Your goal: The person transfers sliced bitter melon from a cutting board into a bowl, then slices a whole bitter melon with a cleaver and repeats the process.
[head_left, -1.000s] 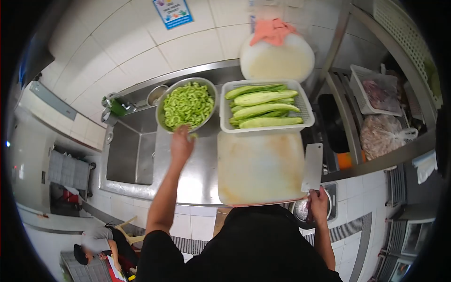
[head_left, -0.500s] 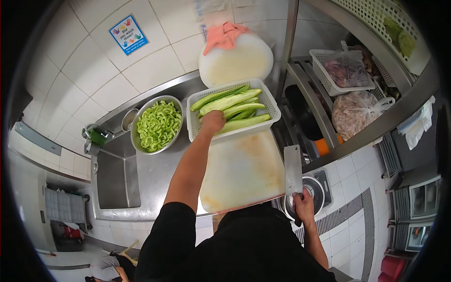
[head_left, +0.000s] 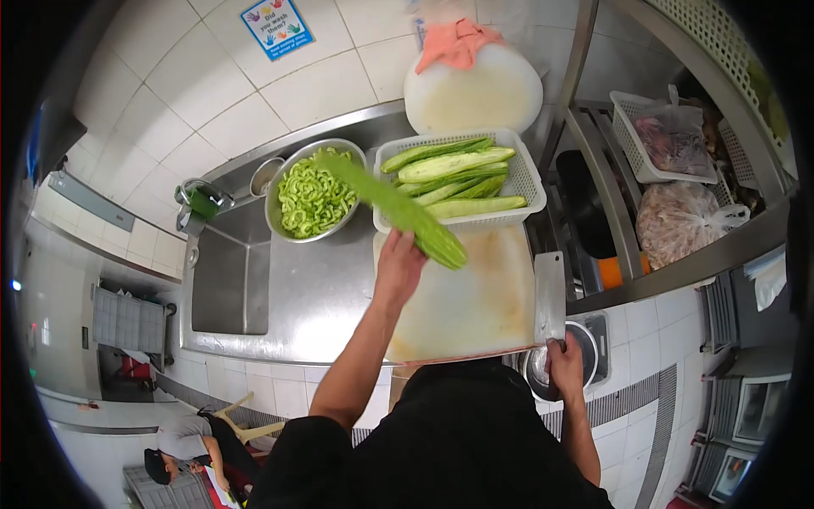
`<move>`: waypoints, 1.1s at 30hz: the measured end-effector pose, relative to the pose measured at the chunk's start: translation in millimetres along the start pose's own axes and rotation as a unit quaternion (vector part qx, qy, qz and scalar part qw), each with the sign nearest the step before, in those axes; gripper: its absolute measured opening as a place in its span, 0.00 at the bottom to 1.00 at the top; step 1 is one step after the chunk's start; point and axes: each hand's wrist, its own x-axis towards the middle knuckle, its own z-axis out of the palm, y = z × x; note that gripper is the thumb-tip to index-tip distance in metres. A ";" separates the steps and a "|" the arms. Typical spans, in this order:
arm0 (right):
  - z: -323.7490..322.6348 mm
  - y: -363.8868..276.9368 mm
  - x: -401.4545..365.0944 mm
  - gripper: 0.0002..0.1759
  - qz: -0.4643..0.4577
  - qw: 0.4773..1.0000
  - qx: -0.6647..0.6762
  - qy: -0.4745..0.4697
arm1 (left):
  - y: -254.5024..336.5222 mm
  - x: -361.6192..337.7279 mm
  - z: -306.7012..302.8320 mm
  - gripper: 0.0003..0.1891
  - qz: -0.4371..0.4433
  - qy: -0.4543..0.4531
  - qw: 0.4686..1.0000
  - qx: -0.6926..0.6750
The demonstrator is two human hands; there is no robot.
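Note:
My left hand (head_left: 400,265) grips a long green cucumber-like vegetable (head_left: 394,206), raised and slanting above the near-left corner of the white cutting board (head_left: 466,297). Wrapped round the handle of a cleaver (head_left: 549,293), my right hand (head_left: 565,363) is at the board's right edge, the broad blade pointing away from me. Behind the board, a white plastic basket (head_left: 536,191) holds several more long green vegetables (head_left: 458,165). A steel bowl (head_left: 273,212) full of cut green pieces (head_left: 315,197) stands to the left of the basket, partly behind the far end of the held vegetable.
A sink (head_left: 229,288) lies at the left of the steel counter (head_left: 322,297). A round white board (head_left: 475,89) with a pink cloth (head_left: 458,42) leans at the back. Shelves (head_left: 598,153) hold baskets and bags at right. A seated person (head_left: 182,441) is at lower left.
My left hand has come out of the basket towards me with one long vegetable lifted in it. The view has shifted, and my right hand still holds the cleaver.

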 end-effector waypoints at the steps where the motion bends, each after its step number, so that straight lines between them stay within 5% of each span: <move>1: 1.1 -0.2 3.7 0.08 -0.002 1.000 0.008 -0.006 | -11.8 -23.2 -8.9 0.23 -0.026 0.011 0.999 -0.039; 4: 6.6 -5.8 10.5 0.09 0.009 1.000 0.024 -0.014 | -77.8 -73.0 -50.8 0.24 -0.097 0.063 0.991 -0.066; 6: 8.0 -8.4 13.4 0.09 0.011 1.000 0.010 -0.026 | -123.0 -93.4 -73.1 0.23 -0.228 0.207 0.950 -0.058; 10: 15.1 -22.1 12.9 0.10 0.004 0.997 -0.043 -0.057 | -131.3 -115.5 -62.6 0.21 -0.281 0.227 0.931 -0.049; 12: 16.8 -24.2 13.5 0.12 -0.008 0.994 -0.094 -0.059 | -112.4 -116.4 -47.9 0.20 -0.409 0.134 0.900 0.062; 13: 17.3 -13.9 18.0 0.15 -0.027 0.989 -0.134 -0.051 | -101.2 -119.4 -33.3 0.19 -0.379 0.095 0.900 0.191; 15: 12.4 -4.1 19.3 0.18 -0.026 0.981 -0.187 -0.048 | -120.5 -115.3 -64.7 0.17 -0.156 -0.038 0.911 0.379; 16: 12.6 -4.3 17.9 0.21 -0.034 0.971 -0.233 -0.050 | -97.0 -110.1 -35.8 0.13 -0.094 -0.003 0.877 0.472; 17: 12.7 -8.6 14.5 0.21 -0.025 0.969 -0.240 -0.049 | -90.3 -95.2 -41.7 0.16 0.087 -0.085 0.774 0.622; 19: 14.1 -25.5 4.0 0.23 -0.025 0.974 -0.218 -0.058 | -80.0 -67.1 -35.3 0.24 0.216 -0.149 0.647 0.716; 22: 14.7 -39.0 -8.5 0.23 -0.043 0.973 -0.216 -0.069 | -93.9 -54.3 -37.6 0.27 0.125 -0.200 0.641 0.730; 26: 18.1 -31.5 -13.9 0.22 -0.119 0.942 -0.307 -0.060 | -120.0 -72.9 -24.9 0.27 0.113 -0.176 0.616 0.760; 30: 20.6 -14.7 -6.3 0.18 -0.099 0.907 -0.404 -0.069 | -130.0 -81.8 -12.4 0.27 0.087 -0.151 0.630 0.757; 33: 17.8 -25.5 -13.5 0.17 -0.098 0.908 -0.401 -0.071 | -129.2 -73.9 -8.4 0.25 0.144 -0.152 0.643 0.737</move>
